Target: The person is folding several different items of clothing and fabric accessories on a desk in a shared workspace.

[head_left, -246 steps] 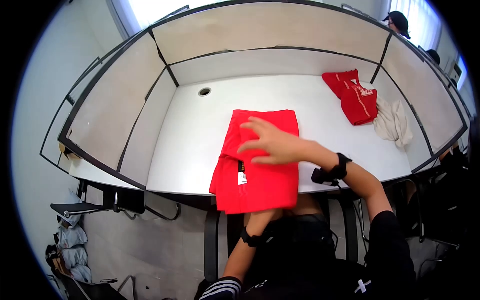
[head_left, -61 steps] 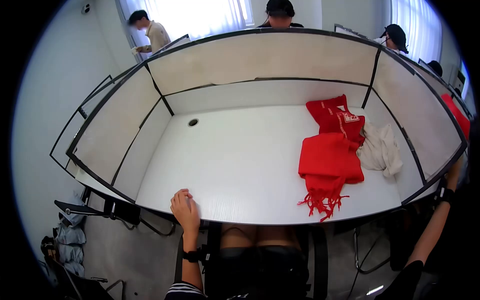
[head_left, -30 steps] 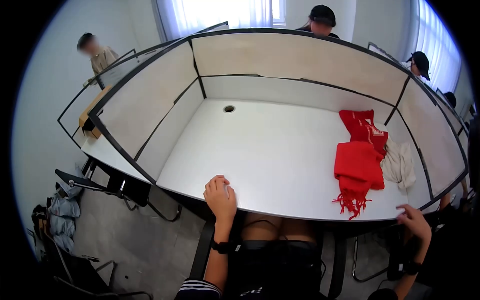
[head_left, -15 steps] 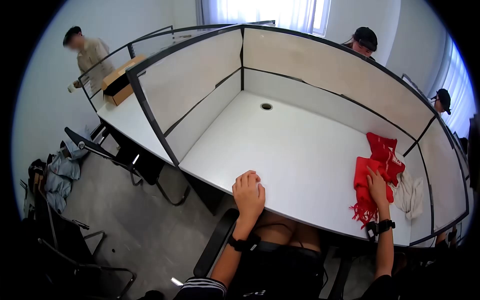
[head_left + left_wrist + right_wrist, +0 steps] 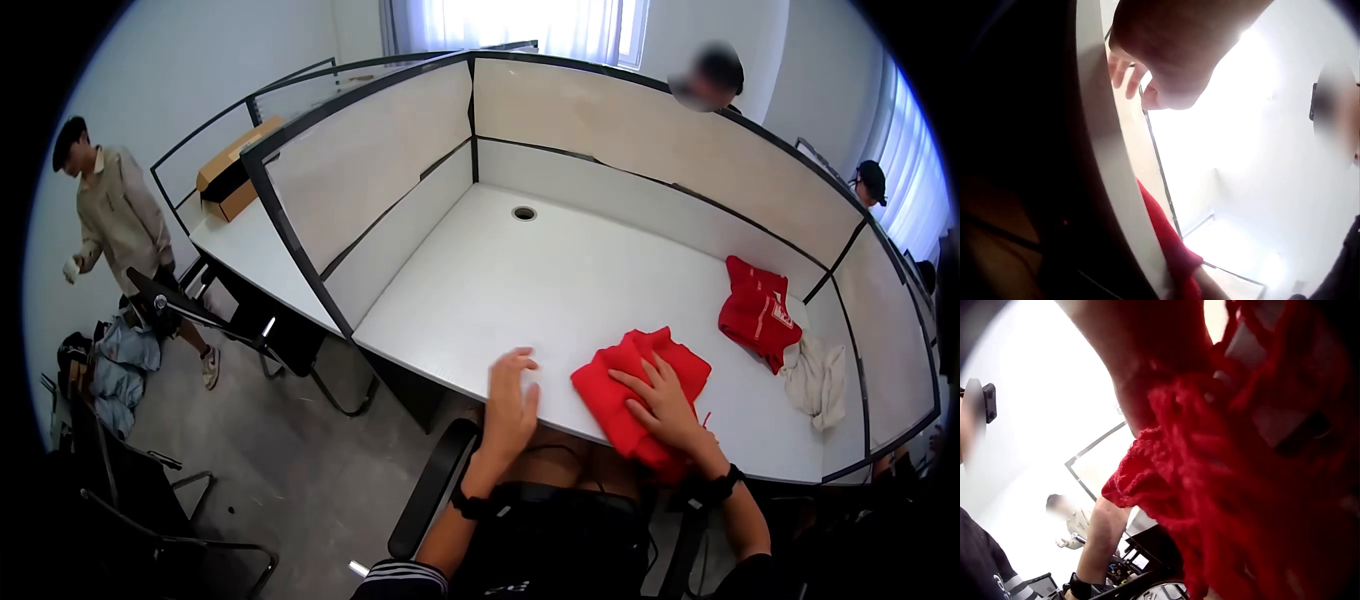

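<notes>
A folded bright red fringed cloth (image 5: pixel 640 385) lies at the front edge of the white table, part of it over the edge. My right hand (image 5: pixel 668 408) rests on top of it with fingers spread; in the right wrist view red fringe (image 5: pixel 1204 487) hangs close to the camera and hides the fingers. To the left, my left hand (image 5: pixel 512 405) is at the table edge, fingers loosely bent and holding nothing. The left wrist view shows this left hand (image 5: pixel 1160 62) above the edge, apart from the red cloth (image 5: pixel 1169 240).
Dark red folded cloth (image 5: pixel 760 315) and a crumpled cream cloth (image 5: pixel 815 382) lie at the table's right. Partitions (image 5: pixel 640 115) surround the table (image 5: pixel 480 290). A cardboard box (image 5: pixel 235 175) stands on the neighbouring table; a person (image 5: pixel 120 210) stands at far left, near a chair.
The bright red cloth has moved left and toward the front edge with my right hand on it, away from the dark red cloth. My left hand has turned slightly. The person at left has come nearer.
</notes>
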`<state>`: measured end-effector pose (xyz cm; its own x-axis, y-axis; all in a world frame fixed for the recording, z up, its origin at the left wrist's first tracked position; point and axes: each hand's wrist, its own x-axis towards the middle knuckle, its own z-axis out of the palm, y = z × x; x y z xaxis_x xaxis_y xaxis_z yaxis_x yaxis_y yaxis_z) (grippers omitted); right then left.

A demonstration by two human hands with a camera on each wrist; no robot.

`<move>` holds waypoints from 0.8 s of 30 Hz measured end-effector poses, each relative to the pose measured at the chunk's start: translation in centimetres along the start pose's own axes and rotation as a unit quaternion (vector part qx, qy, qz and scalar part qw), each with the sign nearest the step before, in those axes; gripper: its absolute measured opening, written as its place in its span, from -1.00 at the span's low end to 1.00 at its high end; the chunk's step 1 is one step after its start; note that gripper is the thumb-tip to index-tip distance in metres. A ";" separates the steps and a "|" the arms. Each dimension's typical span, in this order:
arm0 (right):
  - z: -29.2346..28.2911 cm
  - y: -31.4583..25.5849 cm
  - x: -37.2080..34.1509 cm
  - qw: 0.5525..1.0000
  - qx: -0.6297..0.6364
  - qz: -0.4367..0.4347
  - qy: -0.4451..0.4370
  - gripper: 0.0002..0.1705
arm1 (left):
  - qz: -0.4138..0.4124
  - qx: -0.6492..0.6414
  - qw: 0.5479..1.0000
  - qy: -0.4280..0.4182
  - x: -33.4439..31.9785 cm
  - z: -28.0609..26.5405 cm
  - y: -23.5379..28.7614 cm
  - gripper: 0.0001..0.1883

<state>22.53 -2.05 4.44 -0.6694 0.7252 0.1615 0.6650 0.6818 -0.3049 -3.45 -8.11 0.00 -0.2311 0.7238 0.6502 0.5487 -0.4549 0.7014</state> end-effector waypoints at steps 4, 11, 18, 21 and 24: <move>0.4 -1.6 0.5 0.986 0.147 -0.021 0.073 -0.22 | 0.114 -0.023 0.961 -0.249 0.2 1.3 2.9 -0.56; 0.6 1.5 -3.8 1.000 -0.013 -0.008 0.009 -0.17 | 0.141 0.067 0.920 -0.359 -0.8 4.4 3.9 -0.15; -0.4 -0.6 -7.3 0.998 -0.045 -0.035 -0.003 0.17 | 0.182 0.098 0.916 -0.344 -2.0 5.6 3.5 -0.30; 0.0 -1.4 -7.9 0.998 -0.065 0.004 0.001 0.22 | 0.185 0.057 0.936 -0.294 -2.0 5.6 3.4 -0.43; 0.9 -1.4 -8.2 0.997 -0.056 -0.010 0.052 0.17 | 0.177 0.035 0.942 -0.283 -1.2 6.0 3.4 -0.52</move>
<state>26.78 -9.05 2.72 -0.6490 0.7131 0.2652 0.6882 0.6988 -0.1950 3.55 -7.44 -0.18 0.4305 0.7026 0.5665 0.5668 -0.6989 0.4361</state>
